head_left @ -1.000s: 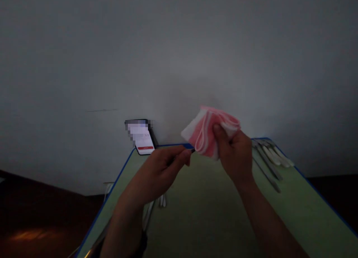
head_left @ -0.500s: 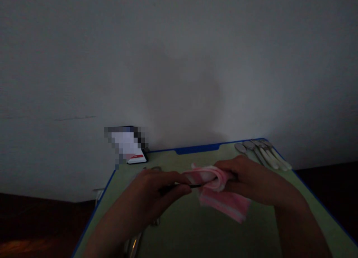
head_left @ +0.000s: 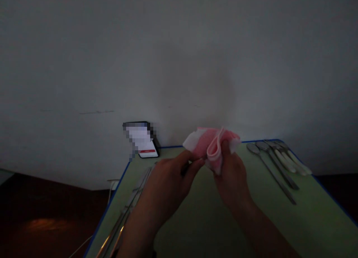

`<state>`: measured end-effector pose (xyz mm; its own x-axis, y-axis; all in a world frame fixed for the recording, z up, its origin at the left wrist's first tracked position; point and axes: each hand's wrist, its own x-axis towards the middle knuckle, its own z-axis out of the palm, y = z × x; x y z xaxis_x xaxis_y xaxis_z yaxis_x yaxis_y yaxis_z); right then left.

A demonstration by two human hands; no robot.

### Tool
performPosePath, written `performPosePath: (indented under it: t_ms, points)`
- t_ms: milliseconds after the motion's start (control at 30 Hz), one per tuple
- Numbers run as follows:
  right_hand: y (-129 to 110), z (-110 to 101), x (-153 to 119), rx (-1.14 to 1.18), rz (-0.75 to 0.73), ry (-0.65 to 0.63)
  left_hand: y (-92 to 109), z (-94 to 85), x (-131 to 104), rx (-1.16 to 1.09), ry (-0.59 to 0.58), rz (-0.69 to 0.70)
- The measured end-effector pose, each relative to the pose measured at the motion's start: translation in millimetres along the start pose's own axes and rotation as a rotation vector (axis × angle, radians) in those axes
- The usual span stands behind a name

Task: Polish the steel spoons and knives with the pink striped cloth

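Pink and white, the bunched cloth (head_left: 203, 143) is in the head view above the far side of the green table (head_left: 212, 220), clasped by the right hand (head_left: 234, 176). The left hand (head_left: 170, 179) meets its edge, fingertips drawn together; whether they grip anything is hidden, so I cannot tell. A loose fold could slip from the right fingers if tugged sideways. A dangling corner, swung low, might nudge the spoon (head_left: 253, 148) lying to the right; dim light could mask either slip.

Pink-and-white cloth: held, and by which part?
Right hand grips the cloth by its bunched right side. Left hand meets its lower left edge; what it pinches can't be told.
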<state>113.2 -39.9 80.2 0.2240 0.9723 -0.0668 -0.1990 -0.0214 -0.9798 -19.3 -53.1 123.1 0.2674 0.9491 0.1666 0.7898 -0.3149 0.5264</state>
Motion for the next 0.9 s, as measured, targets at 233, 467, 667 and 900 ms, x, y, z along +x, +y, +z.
performPosePath:
  t_ms: [233,467,667,900]
  points:
    - [-12.8,-29.3,19.0,-0.316,-0.044,-0.57,-23.6,-25.3,-9.1,-0.089,-0.213,-0.042]
    - [-37.4,-55.1,20.8,-0.762,-0.209,-0.87,-27.4,-32.5,-14.3,-0.151,-0.383,-0.001]
    - [-23.3,-17.8,6.9,-0.173,-0.186,0.014,-6.1,-17.6,-7.1,-0.128,-0.202,0.042]
    - [-7.6,2.6,0.1,0.091,0.008,0.028,5.2,7.1,2.6,0.068,-0.02,0.077]
